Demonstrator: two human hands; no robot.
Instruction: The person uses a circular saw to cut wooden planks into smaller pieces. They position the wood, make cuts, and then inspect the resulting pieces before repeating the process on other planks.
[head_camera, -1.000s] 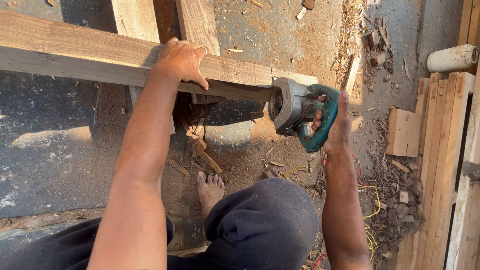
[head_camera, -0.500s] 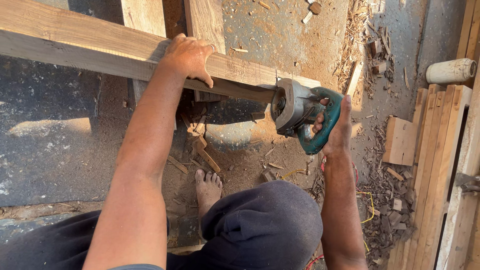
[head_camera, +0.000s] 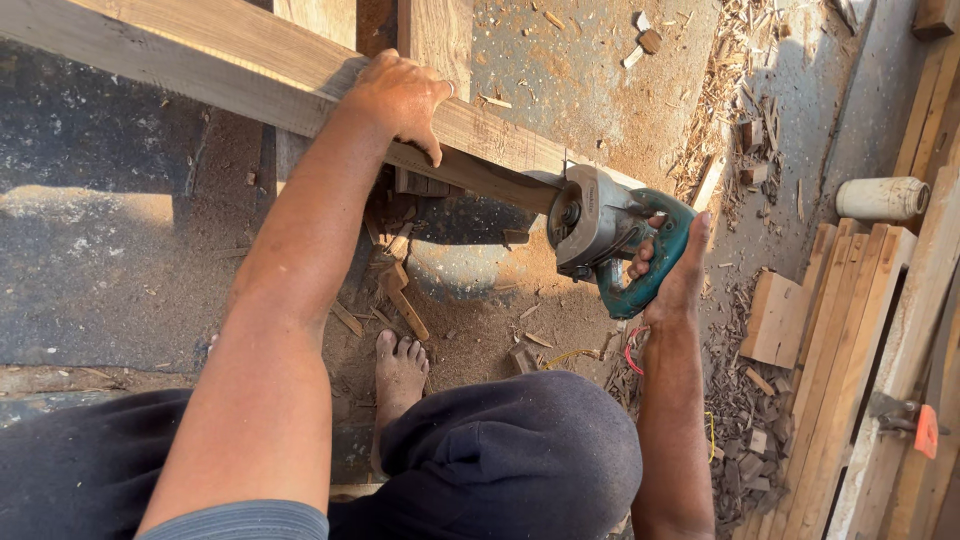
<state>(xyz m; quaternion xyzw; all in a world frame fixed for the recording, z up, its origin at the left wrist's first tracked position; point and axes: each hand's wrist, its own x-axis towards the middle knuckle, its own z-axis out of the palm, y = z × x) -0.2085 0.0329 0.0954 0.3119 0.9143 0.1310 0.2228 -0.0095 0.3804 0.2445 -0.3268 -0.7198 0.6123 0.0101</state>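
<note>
My left hand presses down on top of a long wooden plank that runs from the upper left toward the middle. My right hand grips the teal handle of a handheld circular saw. The saw's grey metal guard sits against the plank's right end, where the wood looks cut. My bent knee in dark trousers and my bare foot are below the plank.
Two upright boards cross under the plank. Sawdust, chips and offcuts cover the concrete floor. Stacked planks lie at the right, with a white cylinder behind them and a small wood block.
The view has shifted slightly, so plank, saw and hands sit a little lower and to the right. Both grips stay the same.
</note>
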